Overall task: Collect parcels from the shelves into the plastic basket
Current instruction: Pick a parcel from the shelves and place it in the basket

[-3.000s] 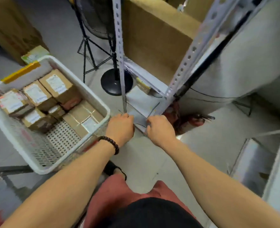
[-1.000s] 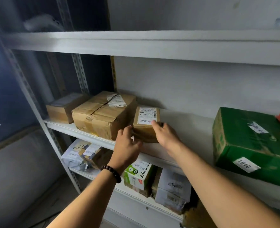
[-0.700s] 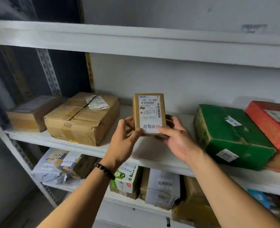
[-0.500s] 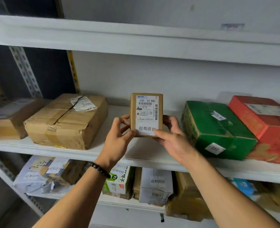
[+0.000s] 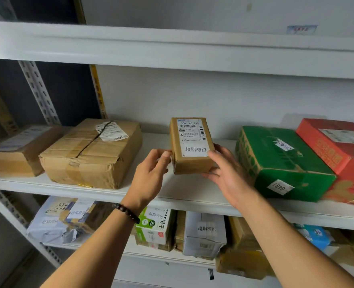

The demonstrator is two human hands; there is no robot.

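Where the parcel is: the parcel [image 5: 190,146] is upright between both hands, over the middle shelf [image 5: 172,196], label toward the camera. It sits between the brown box [image 5: 90,154] and the green box [image 5: 280,161]. I cannot tell whether its base touches the shelf.
Right hand [image 5: 228,173]: clamped on the parcel's right side, thumb on the front by the label, fingers curled under the lower corner.
Left hand [image 5: 149,179]: half curled, thumb tip and fingertips pinching the parcel's left edge; bracelet [image 5: 126,213] on the wrist.
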